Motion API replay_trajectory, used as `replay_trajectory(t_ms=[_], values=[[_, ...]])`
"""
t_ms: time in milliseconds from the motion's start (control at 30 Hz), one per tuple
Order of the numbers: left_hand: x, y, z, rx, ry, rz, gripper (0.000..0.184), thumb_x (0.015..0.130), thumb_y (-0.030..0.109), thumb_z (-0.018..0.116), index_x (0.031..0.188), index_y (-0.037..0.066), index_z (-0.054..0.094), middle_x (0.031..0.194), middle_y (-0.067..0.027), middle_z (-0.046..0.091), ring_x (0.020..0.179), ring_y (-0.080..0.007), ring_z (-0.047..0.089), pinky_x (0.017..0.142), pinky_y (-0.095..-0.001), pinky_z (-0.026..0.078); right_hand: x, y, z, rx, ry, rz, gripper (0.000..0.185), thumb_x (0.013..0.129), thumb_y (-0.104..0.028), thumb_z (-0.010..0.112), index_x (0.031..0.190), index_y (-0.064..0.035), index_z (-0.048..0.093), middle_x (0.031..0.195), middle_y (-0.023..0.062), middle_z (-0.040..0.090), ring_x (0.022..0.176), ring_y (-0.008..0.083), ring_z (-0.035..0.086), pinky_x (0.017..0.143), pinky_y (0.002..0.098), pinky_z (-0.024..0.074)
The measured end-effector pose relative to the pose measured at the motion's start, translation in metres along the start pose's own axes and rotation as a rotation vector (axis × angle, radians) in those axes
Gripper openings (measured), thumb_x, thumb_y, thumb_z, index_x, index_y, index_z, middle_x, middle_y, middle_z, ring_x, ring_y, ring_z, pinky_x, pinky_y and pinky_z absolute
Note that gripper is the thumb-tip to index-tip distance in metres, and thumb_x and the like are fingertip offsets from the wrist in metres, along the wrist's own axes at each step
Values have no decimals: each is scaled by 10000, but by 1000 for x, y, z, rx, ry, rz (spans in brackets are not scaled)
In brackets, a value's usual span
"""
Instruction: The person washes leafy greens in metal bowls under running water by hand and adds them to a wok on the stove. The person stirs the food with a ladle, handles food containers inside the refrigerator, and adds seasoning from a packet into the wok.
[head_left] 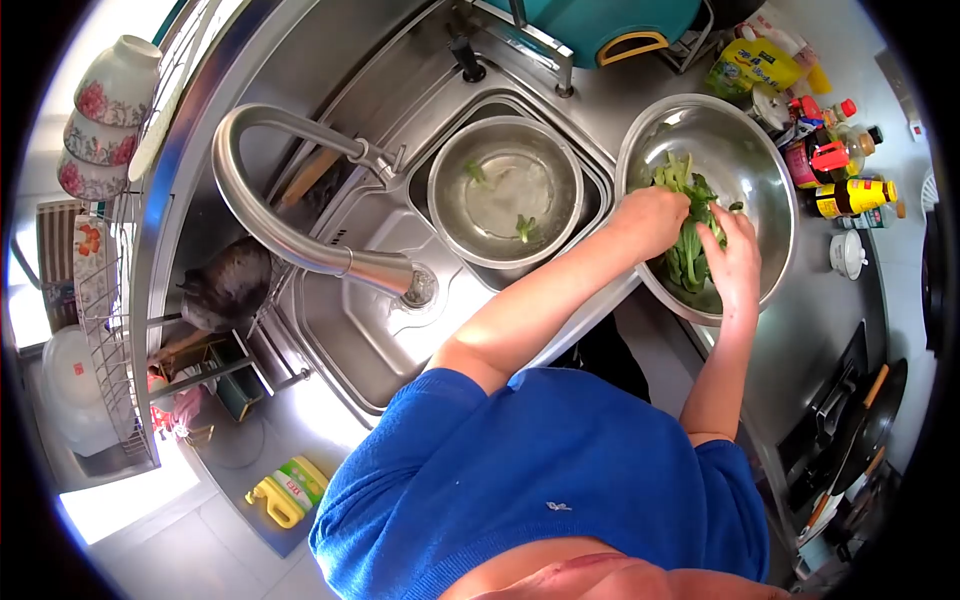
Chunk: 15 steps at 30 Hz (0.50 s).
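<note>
A bunch of leafy greens [684,250] lies in a large stainless steel bowl [640,130] on the counter right of the sink. Reaching in from the left, my left hand [652,218] has its fingers closed on the upper part of the greens. My right hand [735,255] bends its fingers round the leaves at their right side. Part of the fingertips is hidden among the leaves. In the sink sits a steel basin [450,215] of water, with a few loose leaves [526,229] floating in it.
A curved faucet [290,250] arches over the left sink basin [350,340]. Sauce bottles [855,197] and a yellow pouch [752,66] stand beyond the bowl. Stacked floral bowls [100,145] are on a rack at left. A yellow-handled jug [288,492] lies lower left.
</note>
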<state>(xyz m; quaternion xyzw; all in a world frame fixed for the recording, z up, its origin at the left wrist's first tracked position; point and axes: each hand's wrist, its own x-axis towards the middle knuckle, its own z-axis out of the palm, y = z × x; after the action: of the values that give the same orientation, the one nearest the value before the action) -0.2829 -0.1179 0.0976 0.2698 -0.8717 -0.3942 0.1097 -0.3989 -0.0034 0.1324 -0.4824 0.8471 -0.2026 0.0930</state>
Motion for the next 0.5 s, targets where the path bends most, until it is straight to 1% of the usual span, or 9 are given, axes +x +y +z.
replay_trajectory(t_ms=[67,133,200,233,300,333,367,400,500], values=[[-12,4,-16,-26,109,60,190,811,175,550,909,47,650,843,-163,639,796,-334,610,712,-415,485,2,-6,0,193,98,18,217,821,-126,615,1031,-70,616,843,90,594,655,148,553,626,266,456],[-22,3,-36,-247,77,117,166,800,160,581,902,44,641,863,-156,640,803,-323,611,693,-381,491,2,-25,2,372,277,30,145,831,-84,605,972,-52,619,773,69,593,598,101,511,569,237,434],[-35,-28,-39,-425,539,95,88,783,126,601,850,81,633,782,-132,634,690,-280,624,611,-362,487,-6,-75,5,539,319,-92,93,836,-39,588,926,-28,607,678,39,586,578,72,498,536,220,415],[-44,-50,-53,-458,702,18,81,784,98,609,855,64,629,762,-121,630,676,-240,617,605,-330,479,-13,-98,11,578,223,-167,96,816,-17,590,908,-39,608,659,46,582,559,87,511,529,217,416],[-55,-120,-72,-220,913,-188,113,792,94,603,898,56,619,777,-108,615,646,-227,585,602,-321,461,-19,-130,45,585,125,-495,115,762,-24,605,869,-65,609,726,96,620,593,243,599,541,315,477],[-63,-166,-72,-33,858,-257,147,807,67,583,946,36,620,877,-113,643,712,-193,621,648,-302,483,-22,-138,75,624,-57,-481,117,764,-85,619,880,-70,612,769,98,617,690,275,617,616,361,500],[-70,-194,-73,70,732,-399,204,764,32,577,963,48,616,1030,-144,597,891,-272,591,742,-352,481,-17,-143,108,530,-197,-442,132,766,-115,622,892,-75,615,786,102,606,737,273,617,662,372,499],[-75,-215,-63,69,731,-403,204,764,32,577,963,48,616,1030,-144,597,891,-272,591,742,-352,481,-10,-143,142,438,-330,-407,151,767,-145,625,903,-80,619,804,107,596,784,271,617,707,383,498],[-80,-249,-50,543,511,-269,335,683,-22,560,994,88,616,1283,-183,421,1192,-394,354,909,-420,411,-1,-126,242,187,-306,-405,183,769,-133,597,945,-87,625,836,123,571,866,276,606,764,405,479]])
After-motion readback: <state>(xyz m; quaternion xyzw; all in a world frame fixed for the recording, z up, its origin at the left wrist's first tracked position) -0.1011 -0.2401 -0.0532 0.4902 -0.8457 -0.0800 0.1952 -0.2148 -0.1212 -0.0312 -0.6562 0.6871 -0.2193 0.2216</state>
